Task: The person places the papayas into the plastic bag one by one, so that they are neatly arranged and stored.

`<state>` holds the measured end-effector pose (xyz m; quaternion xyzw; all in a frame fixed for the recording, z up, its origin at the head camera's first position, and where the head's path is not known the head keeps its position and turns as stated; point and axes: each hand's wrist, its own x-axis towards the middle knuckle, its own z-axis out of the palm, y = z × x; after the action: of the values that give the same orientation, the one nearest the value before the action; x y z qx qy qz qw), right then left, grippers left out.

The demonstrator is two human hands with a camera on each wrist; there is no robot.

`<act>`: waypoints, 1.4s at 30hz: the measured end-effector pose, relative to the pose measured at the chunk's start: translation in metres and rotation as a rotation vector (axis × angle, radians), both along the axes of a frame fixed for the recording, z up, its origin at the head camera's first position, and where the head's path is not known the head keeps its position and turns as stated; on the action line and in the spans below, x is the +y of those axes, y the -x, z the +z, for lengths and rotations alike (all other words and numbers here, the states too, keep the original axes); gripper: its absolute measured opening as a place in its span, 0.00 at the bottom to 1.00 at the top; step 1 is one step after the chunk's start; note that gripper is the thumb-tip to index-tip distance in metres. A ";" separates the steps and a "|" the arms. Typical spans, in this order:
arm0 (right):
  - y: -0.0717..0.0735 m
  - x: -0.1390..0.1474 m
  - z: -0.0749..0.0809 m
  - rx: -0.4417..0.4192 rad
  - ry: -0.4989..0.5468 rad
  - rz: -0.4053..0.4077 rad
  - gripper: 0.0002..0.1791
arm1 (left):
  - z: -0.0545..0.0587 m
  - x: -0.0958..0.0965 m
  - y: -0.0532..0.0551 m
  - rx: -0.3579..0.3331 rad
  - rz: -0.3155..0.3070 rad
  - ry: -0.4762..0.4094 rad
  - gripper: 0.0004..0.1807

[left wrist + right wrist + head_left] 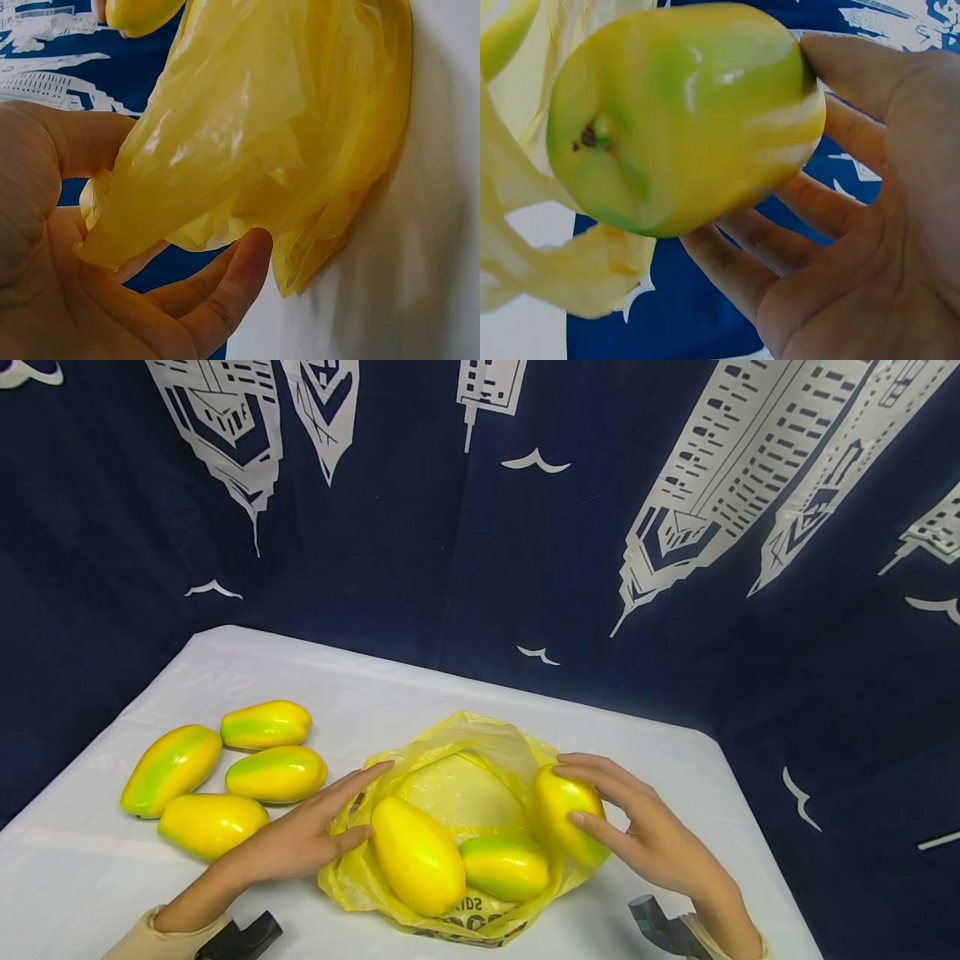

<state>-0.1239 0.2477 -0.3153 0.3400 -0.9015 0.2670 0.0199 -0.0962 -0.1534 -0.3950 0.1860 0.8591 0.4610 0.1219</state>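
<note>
A yellow plastic bag [461,781] lies wide-mouthed on the table, with printed letters on its near side. Two yellow-green papayas, one large [417,857] and one smaller [505,867], sit in its mouth. My left hand [300,839] holds the bag's left rim; in the left wrist view the thin film [217,127] passes between thumb and fingers. At the right rim my right hand [645,818] grips another papaya [567,810] between thumb and fingers. Its stem end faces the bag in the right wrist view, where the papaya [682,120] fills the grasp.
Several more papayas lie grouped left of the bag, among them one [171,771] at the far left and one [213,825] close to my left forearm. A white cloth [660,760] covers the table. Behind hangs a dark blue curtain [420,568] with white building prints.
</note>
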 end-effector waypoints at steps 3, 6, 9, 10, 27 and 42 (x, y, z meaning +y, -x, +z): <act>0.004 -0.006 -0.001 -0.015 0.005 -0.001 0.27 | 0.000 0.000 0.000 0.001 0.001 0.002 0.40; 0.008 -0.011 -0.003 -0.032 0.022 0.012 0.27 | 0.000 0.000 0.000 -0.001 0.005 0.008 0.40; 0.011 -0.016 -0.005 -0.039 0.033 0.022 0.26 | 0.000 0.000 0.000 0.000 0.008 0.014 0.40; 0.012 -0.018 -0.006 -0.038 0.035 0.026 0.26 | 0.000 0.000 0.000 0.002 0.008 0.016 0.40; 0.029 -0.048 0.006 -0.114 -0.097 0.085 0.22 | 0.000 0.001 0.000 0.014 0.001 0.025 0.41; 0.033 -0.062 -0.009 -0.050 -0.193 0.035 0.22 | -0.003 0.001 0.001 0.035 -0.013 0.011 0.41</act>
<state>-0.1568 0.1857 -0.3245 0.3494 -0.9171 0.1877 -0.0400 -0.0971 -0.1523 -0.3983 0.1988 0.8625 0.4520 0.1109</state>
